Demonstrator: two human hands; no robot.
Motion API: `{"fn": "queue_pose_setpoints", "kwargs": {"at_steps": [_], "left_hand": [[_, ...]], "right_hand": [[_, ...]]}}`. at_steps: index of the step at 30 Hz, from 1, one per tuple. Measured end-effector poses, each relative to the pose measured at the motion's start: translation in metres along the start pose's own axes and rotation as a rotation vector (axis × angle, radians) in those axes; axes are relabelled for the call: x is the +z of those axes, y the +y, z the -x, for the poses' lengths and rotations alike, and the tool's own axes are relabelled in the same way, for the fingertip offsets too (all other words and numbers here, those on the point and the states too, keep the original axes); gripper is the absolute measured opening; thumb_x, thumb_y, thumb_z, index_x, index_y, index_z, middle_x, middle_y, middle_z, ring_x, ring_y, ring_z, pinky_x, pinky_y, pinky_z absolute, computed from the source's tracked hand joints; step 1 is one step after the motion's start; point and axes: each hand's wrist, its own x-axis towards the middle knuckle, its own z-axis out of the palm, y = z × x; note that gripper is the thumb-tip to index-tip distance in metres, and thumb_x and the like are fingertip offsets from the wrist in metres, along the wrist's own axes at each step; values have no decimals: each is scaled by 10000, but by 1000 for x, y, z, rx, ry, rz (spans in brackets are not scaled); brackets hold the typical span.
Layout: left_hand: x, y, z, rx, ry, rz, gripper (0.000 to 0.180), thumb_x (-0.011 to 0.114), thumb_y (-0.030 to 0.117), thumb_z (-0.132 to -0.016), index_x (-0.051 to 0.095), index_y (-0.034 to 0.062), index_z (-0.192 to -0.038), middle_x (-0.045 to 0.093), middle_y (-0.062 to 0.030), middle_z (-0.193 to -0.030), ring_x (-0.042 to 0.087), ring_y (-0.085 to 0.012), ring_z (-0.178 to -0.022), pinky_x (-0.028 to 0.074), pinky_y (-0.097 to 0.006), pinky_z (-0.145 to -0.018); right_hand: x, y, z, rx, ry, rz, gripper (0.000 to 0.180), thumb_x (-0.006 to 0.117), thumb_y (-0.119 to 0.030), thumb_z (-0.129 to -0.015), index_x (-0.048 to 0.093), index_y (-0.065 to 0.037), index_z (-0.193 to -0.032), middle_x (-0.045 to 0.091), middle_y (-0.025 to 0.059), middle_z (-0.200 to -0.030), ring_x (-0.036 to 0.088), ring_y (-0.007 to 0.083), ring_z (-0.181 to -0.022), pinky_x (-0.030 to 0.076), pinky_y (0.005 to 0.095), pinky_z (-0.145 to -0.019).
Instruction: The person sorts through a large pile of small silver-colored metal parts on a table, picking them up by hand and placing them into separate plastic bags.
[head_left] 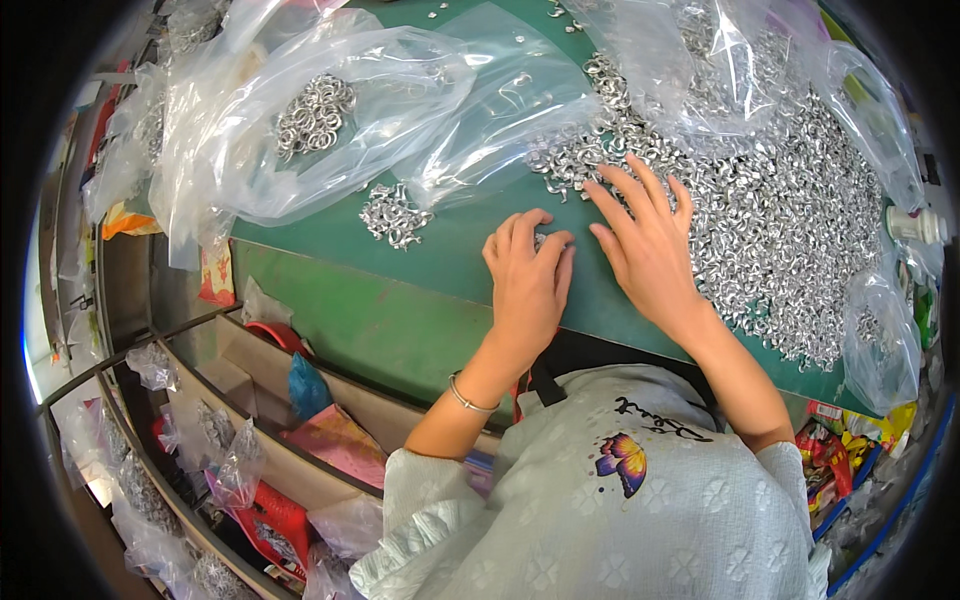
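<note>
A large heap of small, curved silvery metal pieces (790, 230) covers the right side of the green tabletop (470, 245). My right hand (650, 250) hovers at its left edge, fingers spread, with the fingertips over the outermost pieces. To its left, my left hand (525, 275) is curled close above the table, thumb and fingers drawn together. A bit of silvery metal (540, 241) shows between them; most of it is hidden by the fingers. Further left lies a small separate pile of similar pieces (395, 215).
Clear plastic bags (400, 110) spread over the far left, one with metal rings (315, 115) in it. Another clear bag (715, 70) lies over the heap's far part. Below left is an open drawer (270, 400) with dividers. A white bottle (915, 226) stands at the right.
</note>
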Motion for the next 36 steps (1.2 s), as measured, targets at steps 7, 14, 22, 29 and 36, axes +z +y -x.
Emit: {"fn": "queue_pose_setpoints", "kwargs": {"at_steps": [7,14,22,29,36], "left_hand": [[-2,-3,17,-14,-13,199,264,532,-136,-762,597,-3,-980,533,-149,-1095,496,-349,-1073,398,-452,-918],[7,20,16,-19,6,267,288,538,-125,-781,591,-9,-1039,543,-159,-1095,528,-340,-1085,404,-454,-947],[-4,-8,-32,-45,75,-1,244,675,48,-778,600,34,-1010,548,-101,-1020,516,-280,-954,376,-377,-819],[-3,-17,-40,-38,9,-29,131,676,33,-772,607,33,-884,572,-74,-928,532,-269,-879,387,-360,-775],[-10,-23,-23,-114,31,151,131,627,-30,-790,596,-15,-916,580,-113,-927,558,-281,-769,436,-349,-750]], "right_hand": [[-6,13,29,-40,-147,-2,276,649,-161,-823,614,-66,-1079,518,65,-1227,382,262,-1279,257,541,-1014],[3,17,3,-18,101,-172,238,665,-77,-771,623,-37,-1002,560,93,-1091,494,283,-1108,347,425,-932],[7,13,-18,-20,133,-139,200,684,-70,-740,617,-40,-926,545,74,-981,494,251,-953,349,389,-850],[7,24,-14,46,77,-147,183,692,-98,-738,623,-36,-897,540,71,-982,481,247,-967,339,396,-857],[3,23,-12,43,41,-145,137,694,-79,-736,623,-48,-849,534,55,-929,489,238,-935,331,391,-859]]}}
